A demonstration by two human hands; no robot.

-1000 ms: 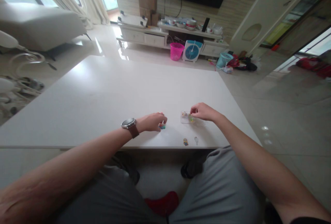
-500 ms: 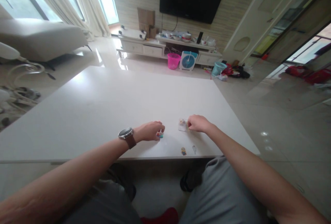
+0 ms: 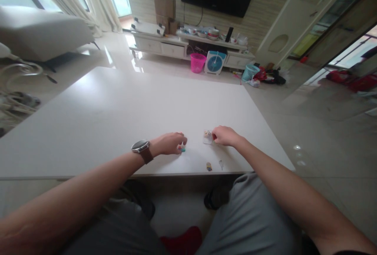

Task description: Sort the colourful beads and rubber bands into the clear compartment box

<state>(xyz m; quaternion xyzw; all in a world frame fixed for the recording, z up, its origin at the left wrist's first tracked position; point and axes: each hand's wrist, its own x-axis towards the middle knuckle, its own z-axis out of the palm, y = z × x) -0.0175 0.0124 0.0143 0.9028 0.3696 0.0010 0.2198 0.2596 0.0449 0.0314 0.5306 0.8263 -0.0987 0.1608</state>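
On the white table, my left hand point(image 3: 171, 143) rests with its fingers curled around a small red and teal item point(image 3: 182, 149), which shows between thumb and fingertips. To its right lies a small clear box point(image 3: 207, 136) with little coloured pieces inside. My right hand point(image 3: 224, 135) touches or nearly touches the box's right side, its fingers pinched together; what they grip is too small to make out. Nearer the table's front edge lie a yellow and blue cartoon figure piece point(image 3: 209, 166) and, beside it, a small pale flat piece point(image 3: 221, 164).
The white table point(image 3: 165, 101) ends just before my knees. Across the floor stand a low cabinet point(image 3: 173, 50), a pink basket point(image 3: 197, 63), a blue and white fan point(image 3: 215, 63) and a light blue basket point(image 3: 250, 72).
The whole view has tilted slightly down, so the table and hands appear higher. Both hands stay in nearly the same places on the table, with fingers still closed.
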